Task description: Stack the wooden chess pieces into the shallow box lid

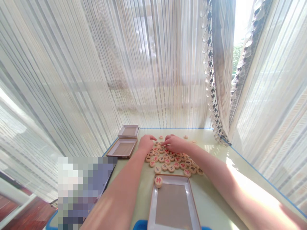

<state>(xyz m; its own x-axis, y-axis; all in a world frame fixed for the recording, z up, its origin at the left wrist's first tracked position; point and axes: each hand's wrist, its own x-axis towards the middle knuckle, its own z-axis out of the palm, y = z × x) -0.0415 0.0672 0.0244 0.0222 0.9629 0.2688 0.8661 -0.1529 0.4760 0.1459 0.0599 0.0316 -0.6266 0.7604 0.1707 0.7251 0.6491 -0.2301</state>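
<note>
Several round wooden chess pieces (171,159) with red and black characters lie spread on a pale table (216,198). My left hand (146,142) rests at the left far edge of the pile, fingers curled down onto the pieces. My right hand (174,143) lies over the far middle of the pile, fingers bent and pinched at a piece. Close to me sits a shallow wooden tray (174,204) holding a single red-marked piece (158,181) in its top left corner.
Two more shallow wooden trays (122,148) (129,131) lie at the table's far left. A blurred-out object (83,188) covers the near left. Sheer striped curtains hang round the table on all sides, with a beaded drape (216,80) at the back right.
</note>
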